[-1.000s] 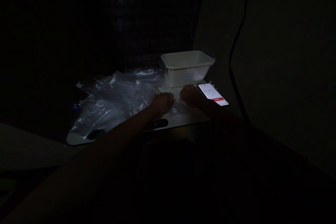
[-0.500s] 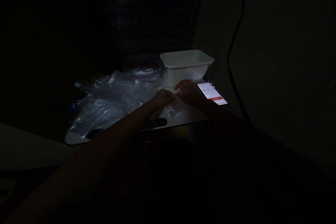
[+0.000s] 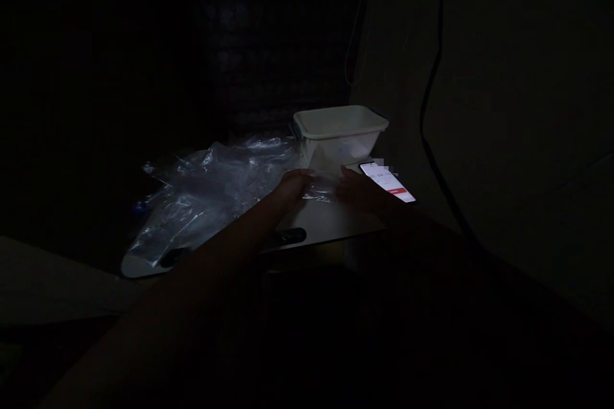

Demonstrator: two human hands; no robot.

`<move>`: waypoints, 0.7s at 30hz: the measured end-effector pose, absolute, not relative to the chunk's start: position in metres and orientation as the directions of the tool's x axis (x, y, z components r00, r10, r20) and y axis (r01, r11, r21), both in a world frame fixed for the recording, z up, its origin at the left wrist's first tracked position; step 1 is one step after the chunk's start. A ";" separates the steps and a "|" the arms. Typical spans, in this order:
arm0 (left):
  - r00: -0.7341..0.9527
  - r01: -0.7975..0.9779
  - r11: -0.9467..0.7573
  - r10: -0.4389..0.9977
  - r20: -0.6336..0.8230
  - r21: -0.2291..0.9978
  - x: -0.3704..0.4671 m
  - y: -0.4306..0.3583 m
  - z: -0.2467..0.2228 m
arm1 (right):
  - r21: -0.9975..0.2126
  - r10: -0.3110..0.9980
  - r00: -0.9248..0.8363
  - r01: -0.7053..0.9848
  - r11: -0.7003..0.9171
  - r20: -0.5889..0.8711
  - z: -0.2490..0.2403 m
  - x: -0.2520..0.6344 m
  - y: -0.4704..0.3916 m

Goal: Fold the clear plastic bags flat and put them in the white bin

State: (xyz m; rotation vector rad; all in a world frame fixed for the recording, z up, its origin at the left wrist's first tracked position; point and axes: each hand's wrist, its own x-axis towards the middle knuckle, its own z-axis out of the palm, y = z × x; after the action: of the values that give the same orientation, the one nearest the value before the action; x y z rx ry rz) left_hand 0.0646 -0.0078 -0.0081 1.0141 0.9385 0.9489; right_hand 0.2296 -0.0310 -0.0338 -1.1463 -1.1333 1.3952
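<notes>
In the head view we look down on a very dim counter, with our left hand and right hand reaching over it from the near side. The clear plastic bag lies between them, its crinkled film reaching from the fingers of one to the fingers of the other. Our left hand is curled, its fingers pinching the bag's left side. Our right hand touches the right side, but it is dark and smeared there, and we cannot tell whether its fingers grip the film. Part of the film seems to rise in front of the white container, which stands just beyond our hands, at the far side of the counter.

To the left of our left hand spreads a heap of clear plastic, loose and shiny, with something blue at its left edge. Nearer to us, two dark oval fittings sit along the counter's near edge, one of them partly behind our left forearm.

For writing, we have the lit phone, lying face up just right of our right hand. Its screen shows a row of timer digits — "00", then "04", the last pair too blurred to read — above a red button whose lettering is too small to tell. Farther right, a dark cable runs down the wall.
</notes>
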 end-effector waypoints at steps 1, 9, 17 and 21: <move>0.302 -0.198 0.254 0.935 -0.188 0.947 0.065 -0.008 -0.008 | -0.987 0.991 -0.101 -0.130 -0.099 -0.087 -0.033 0.228 -0.033; 0.323 -0.203 0.265 0.927 -0.191 0.943 0.064 -0.010 -0.011 | -0.999 0.995 -0.099 -0.046 0.000 0.005 -0.029 0.221 -0.043; 0.316 -0.093 0.243 0.927 -0.202 0.966 0.061 -0.010 -0.012 | -0.998 0.995 -0.091 -0.036 -0.046 -0.043 -0.025 0.217 -0.043; 0.344 -0.071 0.241 0.917 -0.203 0.968 0.058 -0.010 -0.012 | -0.991 0.987 -0.143 -0.102 -0.085 -0.070 -0.028 0.220 -0.039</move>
State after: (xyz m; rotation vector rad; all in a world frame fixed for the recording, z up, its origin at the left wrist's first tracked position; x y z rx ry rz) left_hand 0.0581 -0.0102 -0.0116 1.1065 0.9801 0.8491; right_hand 0.2203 -0.0388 -0.0284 -1.1152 -1.1915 1.4185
